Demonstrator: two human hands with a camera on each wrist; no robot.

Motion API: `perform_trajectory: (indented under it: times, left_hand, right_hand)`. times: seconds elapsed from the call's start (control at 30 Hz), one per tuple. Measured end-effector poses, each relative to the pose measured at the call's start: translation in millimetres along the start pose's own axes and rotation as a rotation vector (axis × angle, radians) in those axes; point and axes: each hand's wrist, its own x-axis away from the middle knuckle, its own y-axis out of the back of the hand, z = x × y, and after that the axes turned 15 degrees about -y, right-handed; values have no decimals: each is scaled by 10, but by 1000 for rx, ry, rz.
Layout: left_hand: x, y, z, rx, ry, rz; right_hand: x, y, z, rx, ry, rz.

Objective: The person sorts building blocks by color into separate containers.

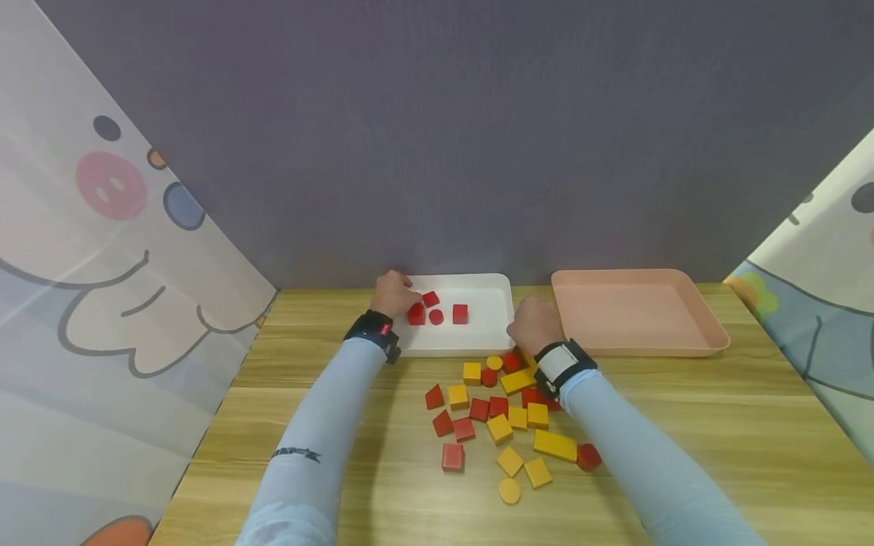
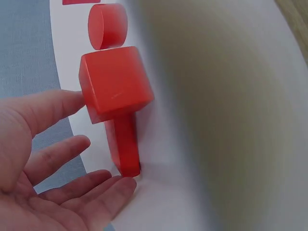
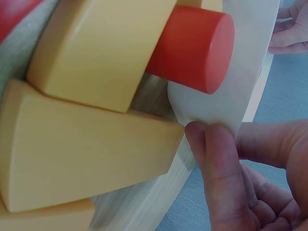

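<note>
A white tray (image 1: 481,290) stands against the grey back panel and holds several red blocks. My left hand (image 1: 394,294) is at its left end. In the left wrist view, the thumb touches or nearly touches a red cube (image 2: 115,82), and the loosely extended fingers lie beside a narrow red block (image 2: 125,144). A red cylinder (image 2: 108,26) lies beyond the cube. My right hand (image 1: 536,324) is at the tray's right end; the right wrist view shows its curled fingers and thumb pinching the tray's rim (image 3: 240,62). Close by lie a yellow block (image 3: 91,149) and a red cylinder (image 3: 192,48).
Several loose red and yellow blocks lie in front of the white tray, among them a long yellow block (image 1: 555,445) and a red cube (image 1: 453,457). To the right stands a pink tray (image 1: 642,350). Printed panels flank the wooden table (image 1: 273,425).
</note>
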Motion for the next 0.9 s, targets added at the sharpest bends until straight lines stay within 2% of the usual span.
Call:
perform_trajectory:
  times: [0.13,0.37,0.53,0.7,0.9]
  left_hand:
    - [45,30,-32,-29,-37,-24]
    - [192,134,-244,-90,-80,-43]
    - [344,208,-365,-112,-155,-74]
    - [602,258,-445,-69,-243,-107]
    - [1052,202,-486,1,-348,-152]
  right_hand:
    - [8,-7,11,7,-6,10]
    - [-32,-19,-22,37,13,-6]
    - [-68,-14,-29,47,2,-1]
    - [-123,-11,-31,43,-1,10]
    - [-172,5,-27,35,5,15]
